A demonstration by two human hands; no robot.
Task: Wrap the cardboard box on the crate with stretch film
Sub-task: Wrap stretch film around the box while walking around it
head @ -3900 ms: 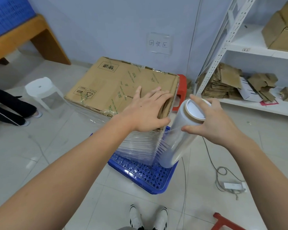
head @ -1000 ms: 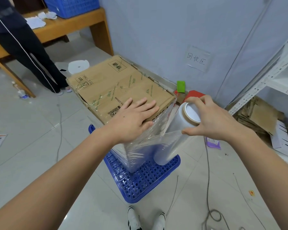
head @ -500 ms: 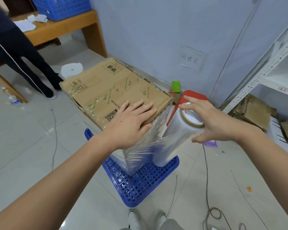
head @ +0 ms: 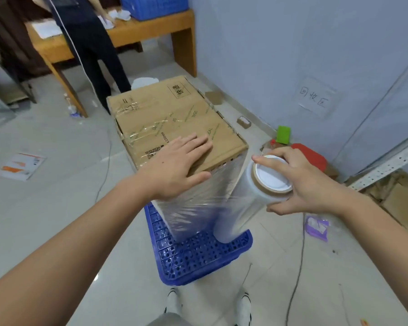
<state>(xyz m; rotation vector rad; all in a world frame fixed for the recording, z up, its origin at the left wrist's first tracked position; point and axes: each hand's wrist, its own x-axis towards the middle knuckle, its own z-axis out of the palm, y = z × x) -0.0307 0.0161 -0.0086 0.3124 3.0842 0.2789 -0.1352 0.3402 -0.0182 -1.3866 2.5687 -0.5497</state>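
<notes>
Right in front of me the cardboard box (head: 174,123) sits tall on the blue perforated crate (head: 198,257), which lies flat on the pale tiled floor (head: 45,208), and the box's near sides are sheathed in clear stretch film (head: 193,208) from under the top edge down to the crate. Beyond the box a wooden bench (head: 151,31) runs along the back with a blue basket (head: 153,5) on it, and a person in dark trousers (head: 92,48) stands beside it. To my right, a white metal shelving upright (head: 386,161) cuts across, with flattened cardboard beneath it. My stretch film roll (head: 243,203) stands tilted just beside the box's near right corner, its lower end over the crate, a sheet of film stretching from it onto the box. My left hand (head: 174,165) lies flat on the box top near the front edge, fingers straight and spread, thumb over the rim. My right hand (head: 292,182) is clamped on the top end of the roll, fingers curled over the cardboard core, thumb below. Smaller things now: a red stool (head: 313,156) by the wall, a green block (head: 283,134) behind it, a purple packet (head: 316,228) on the floor, a cable (head: 297,267) trailing past, and my two shoe tips at the bottom edge.
</notes>
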